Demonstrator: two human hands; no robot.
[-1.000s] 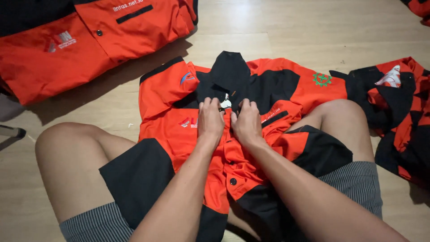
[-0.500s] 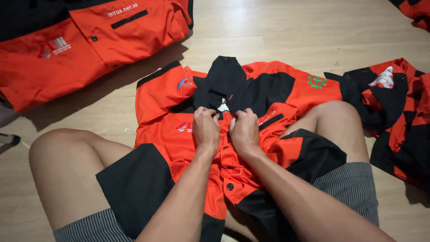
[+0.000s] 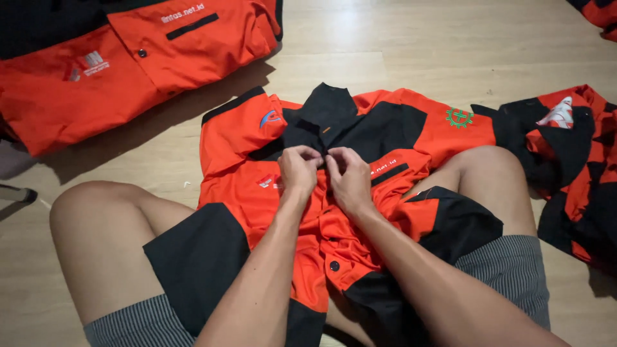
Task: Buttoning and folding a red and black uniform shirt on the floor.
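Observation:
An orange and black work shirt [image 3: 360, 135] lies front up across my lap and the wooden floor, collar pointing away from me. My left hand [image 3: 298, 172] and my right hand [image 3: 349, 177] sit side by side on its chest, just below the black collar. Both pinch the front placket with curled fingers, thumbs nearly touching. A black button [image 3: 333, 265] shows lower down on the orange placket. My bare knees frame the shirt on both sides.
A stack of folded orange shirts [image 3: 128, 58] lies at the upper left. Another crumpled orange and black shirt [image 3: 572, 160] lies at the right. A further orange garment [image 3: 601, 11] peeks in at the top right corner. Pale wooden floor [image 3: 398, 45] stretches beyond the collar.
Both hands have stayed on the placket near the collar, their fingers working closer together. The small white tag between them is now hidden.

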